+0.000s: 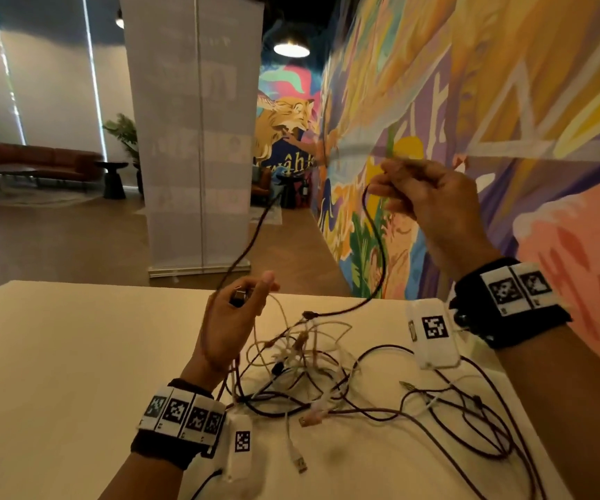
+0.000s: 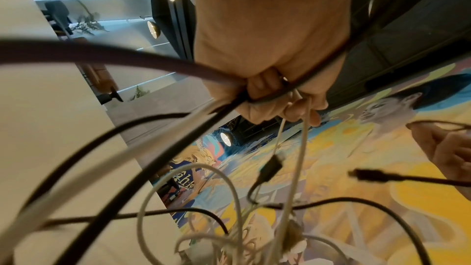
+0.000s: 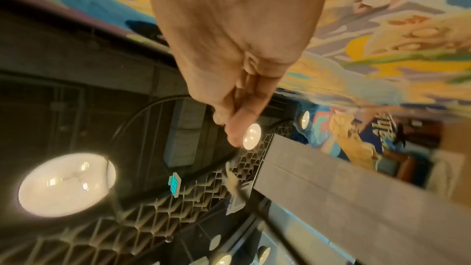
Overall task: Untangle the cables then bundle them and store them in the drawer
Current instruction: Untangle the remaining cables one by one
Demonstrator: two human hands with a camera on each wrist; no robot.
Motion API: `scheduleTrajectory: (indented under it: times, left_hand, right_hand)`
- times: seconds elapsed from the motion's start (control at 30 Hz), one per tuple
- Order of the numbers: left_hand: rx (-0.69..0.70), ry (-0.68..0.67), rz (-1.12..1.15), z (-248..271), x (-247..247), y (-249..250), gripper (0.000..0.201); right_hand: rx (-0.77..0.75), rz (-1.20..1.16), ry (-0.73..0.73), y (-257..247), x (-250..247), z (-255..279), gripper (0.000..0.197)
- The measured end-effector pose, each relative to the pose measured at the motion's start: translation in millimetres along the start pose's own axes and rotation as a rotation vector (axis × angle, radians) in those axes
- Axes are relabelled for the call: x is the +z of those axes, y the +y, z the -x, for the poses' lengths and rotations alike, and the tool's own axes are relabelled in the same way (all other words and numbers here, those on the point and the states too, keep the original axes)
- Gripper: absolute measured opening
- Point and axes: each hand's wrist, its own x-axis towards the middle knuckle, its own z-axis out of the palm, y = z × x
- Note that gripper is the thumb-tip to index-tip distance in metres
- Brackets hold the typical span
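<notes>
A tangle of dark and white cables lies on the pale table, right of centre. My left hand hovers over the tangle's far left. Its fingers are curled round a dark plug and cable, and the left wrist view shows white strands caught in the same left hand. My right hand is raised high above the table and pinches a dark cable, which hangs down to a loose plug. The right wrist view shows the right hand with thumb and fingers pressed together on that cable. No drawer is in view.
A painted mural wall runs close along the table's right side. A white banner stand stands past the far edge. A white USB plug and loose dark loops spread toward the near right.
</notes>
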Motion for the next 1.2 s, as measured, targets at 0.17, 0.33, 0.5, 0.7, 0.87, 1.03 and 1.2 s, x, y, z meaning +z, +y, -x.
scheduleTrajectory:
  times: [0.17,0.33,0.5,0.7,0.87,1.03,1.2]
  left_hand:
    - [-0.140,0.078,0.093,0.2,-8.0,-2.7,0.035]
    - [-0.145,0.079,0.007,3.3,-14.1,-2.7,0.047]
    - [-0.207,0.146,-0.396,6.8,-32.7,1.1,0.064]
    - [-0.301,0.060,-0.032,2.9,-36.0,41.8,0.071]
    - [-0.231,-0.186,0.204,-0.9,-41.3,88.2,0.035]
    - [-0.230,-0.310,0.286,-13.5,-29.5,125.3,0.022]
    - [-0.182,-0.381,0.373,-26.7,-31.8,176.2,0.019]
  right_hand:
    - [0.061,-0.172,0.099,-2.6,-50.7,-6.2,0.013]
    - [0.148,0.415,0.148,17.7,-107.3,2.9,0.025]
    - [0.525,1.379,-0.015,29.1,-161.4,25.7,0.015]
    - [0.447,1.488,-0.044,27.7,-119.8,51.4,0.055]
    - [0.144,1.006,-0.394,-14.3,-41.8,71.0,0.052]
    - [0.250,0.581,-0.870,-17.4,59.1,111.2,0.112]
    - [0.225,0.837,-0.977,14.3,85.5,120.8,0.121]
